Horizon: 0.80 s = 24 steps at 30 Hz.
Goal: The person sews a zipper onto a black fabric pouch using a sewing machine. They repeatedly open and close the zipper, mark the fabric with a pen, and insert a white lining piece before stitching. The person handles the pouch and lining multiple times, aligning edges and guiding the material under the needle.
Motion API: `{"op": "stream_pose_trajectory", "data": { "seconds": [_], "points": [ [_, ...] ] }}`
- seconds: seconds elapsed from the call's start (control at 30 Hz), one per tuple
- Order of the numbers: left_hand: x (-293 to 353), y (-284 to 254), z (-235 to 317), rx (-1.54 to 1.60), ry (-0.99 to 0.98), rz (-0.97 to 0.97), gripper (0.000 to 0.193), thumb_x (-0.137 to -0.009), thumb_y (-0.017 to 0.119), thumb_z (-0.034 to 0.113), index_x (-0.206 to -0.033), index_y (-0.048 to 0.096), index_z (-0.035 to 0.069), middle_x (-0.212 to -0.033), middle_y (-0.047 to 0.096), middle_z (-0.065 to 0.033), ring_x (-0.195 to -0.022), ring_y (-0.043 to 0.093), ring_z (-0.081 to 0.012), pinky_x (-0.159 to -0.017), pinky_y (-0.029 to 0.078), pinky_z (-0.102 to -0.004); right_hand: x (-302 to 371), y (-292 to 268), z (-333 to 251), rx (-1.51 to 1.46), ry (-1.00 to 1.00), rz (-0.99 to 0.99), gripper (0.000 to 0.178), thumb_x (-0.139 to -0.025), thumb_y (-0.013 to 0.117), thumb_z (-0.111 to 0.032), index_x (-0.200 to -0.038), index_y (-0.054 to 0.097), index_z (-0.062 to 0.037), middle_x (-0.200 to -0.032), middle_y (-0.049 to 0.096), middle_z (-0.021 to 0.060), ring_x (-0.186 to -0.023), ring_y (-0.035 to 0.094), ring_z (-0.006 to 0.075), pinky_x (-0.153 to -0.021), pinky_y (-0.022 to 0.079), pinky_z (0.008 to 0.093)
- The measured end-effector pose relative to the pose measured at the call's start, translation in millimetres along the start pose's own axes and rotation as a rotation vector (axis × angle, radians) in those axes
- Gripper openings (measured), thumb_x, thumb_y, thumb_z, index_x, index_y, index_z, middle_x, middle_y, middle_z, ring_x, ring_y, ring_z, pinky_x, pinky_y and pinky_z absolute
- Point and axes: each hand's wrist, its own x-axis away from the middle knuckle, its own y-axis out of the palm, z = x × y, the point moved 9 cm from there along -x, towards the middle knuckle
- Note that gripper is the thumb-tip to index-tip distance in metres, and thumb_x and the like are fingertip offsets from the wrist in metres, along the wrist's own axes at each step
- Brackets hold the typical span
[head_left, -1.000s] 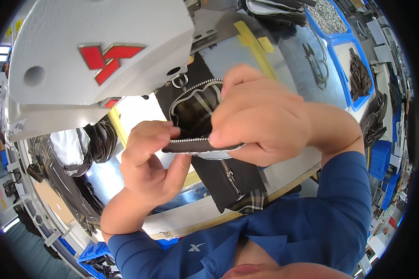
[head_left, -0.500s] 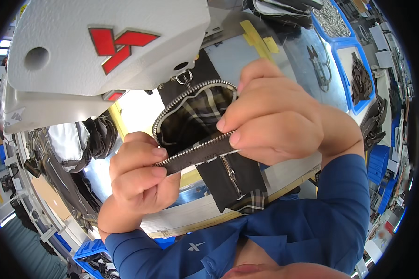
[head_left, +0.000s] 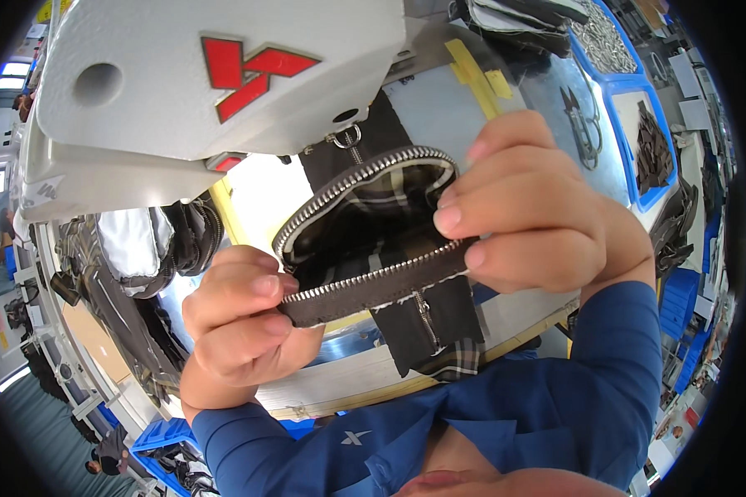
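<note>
An opened metal zipper on dark brown fabric, lined with plaid cloth, spans the space between my hands. My left hand pinches its left end between thumb and fingers. At the other end my right hand grips the zipper tape, fingers curled around the edge. The toothed far edge arches up while the near edge runs almost straight, so the dark inside shows. Below it, a dark fabric panel with a short zipper and a plaid corner hangs over the table edge. A metal ring sits at the far end.
A pale machine head with a red emblem looms at the upper left. Dark fabric pieces are stacked at left. Scissors lie at right, beside blue trays of metal parts and dark strips. Yellow tape marks the table.
My right hand has shifted right and the hands are farther apart. The zipper opening is stretched wider and its near edge lies more level. The surrounding view has moved slightly to the right.
</note>
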Motion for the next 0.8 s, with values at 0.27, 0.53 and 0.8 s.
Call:
{"op": "stream_pose_trajectory", "data": {
  "seconds": [0.27, 0.53, 0.8],
  "points": [
    [3.0, -3.3, 6.6, -0.054, 0.056, -0.027, 0.043, -0.08, 0.072, -0.007, -0.11, 0.054, 0.017, -0.123, 0.053, -0.0053, -0.087, 0.058, -0.0214, -0.072, 0.046, -0.0364, 0.4, -6.4, -3.7, 0.056, -0.058, 0.025, 0.026, -0.088, 0.073, -0.001, -0.107, 0.057, -0.0106, -0.117, 0.069, 0.0113, -0.095, 0.072, 0.0276, -0.084, 0.053, 0.0457],
    [6.5, -4.4, 14.5, -0.131, 0.141, -0.004, 0.044, -0.076, 0.069, -0.01, -0.11, 0.053, 0.014, -0.124, 0.054, -0.0056, -0.088, 0.058, -0.0236, -0.072, 0.045, -0.039, 4.1, -9.6, -5.6, 0.031, -0.117, 0.079, 0.023, -0.089, 0.071, 0.001, -0.107, 0.058, -0.0068, -0.119, 0.07, 0.0163, -0.097, 0.072, 0.029, -0.086, 0.054, 0.0437],
    [9.0, -0.6, 9.2, -0.192, 0.133, 0.11, 0.034, -0.086, 0.065, -0.011, -0.105, 0.048, 0.012, -0.117, 0.058, -0.0086, -0.085, 0.061, -0.0252, -0.074, 0.05, -0.0427, 2.4, -12.1, -1.5, -0.144, -0.149, 0.175, 0.013, -0.095, 0.067, -0.003, -0.103, 0.058, -0.004, -0.113, 0.073, 0.0227, -0.088, 0.074, 0.03, -0.08, 0.056, 0.0414]
  ]
}}
